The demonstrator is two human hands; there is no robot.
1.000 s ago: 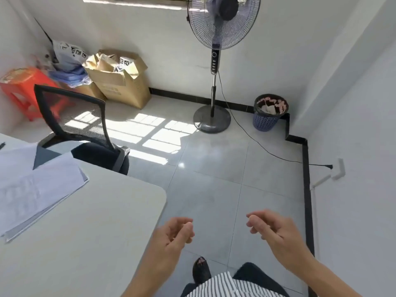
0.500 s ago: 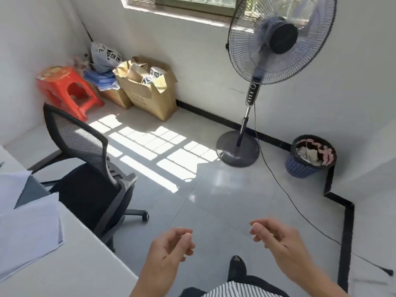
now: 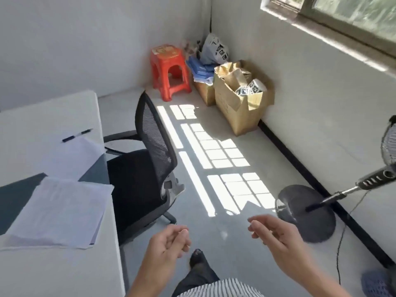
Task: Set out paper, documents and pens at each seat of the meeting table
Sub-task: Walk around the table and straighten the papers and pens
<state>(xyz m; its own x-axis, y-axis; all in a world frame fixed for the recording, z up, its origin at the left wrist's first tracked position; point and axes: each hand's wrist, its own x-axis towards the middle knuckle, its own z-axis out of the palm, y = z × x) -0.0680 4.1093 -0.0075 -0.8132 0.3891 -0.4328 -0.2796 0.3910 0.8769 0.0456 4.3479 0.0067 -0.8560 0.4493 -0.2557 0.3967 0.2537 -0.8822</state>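
Observation:
The white meeting table (image 3: 42, 273) fills the left side. On it lies a stack of printed documents (image 3: 57, 213) near the edge, a sheet of blank paper (image 3: 72, 157) beyond it, and a dark pen (image 3: 77, 132) farther back. My left hand (image 3: 169, 243) and my right hand (image 3: 276, 234) hover over the floor to the right of the table, fingers loosely curled, holding nothing.
A black mesh office chair (image 3: 147, 172) is pushed against the table's right edge. A red plastic stool (image 3: 169, 71) and cardboard boxes (image 3: 240, 99) stand in the far corner. A standing fan's base (image 3: 306, 213) and cable sit at right, by the wall.
The view has swung left: the fan and bin slid off to the right, the table, papers and pen came further into view. Both hands stay empty and loosely curled.

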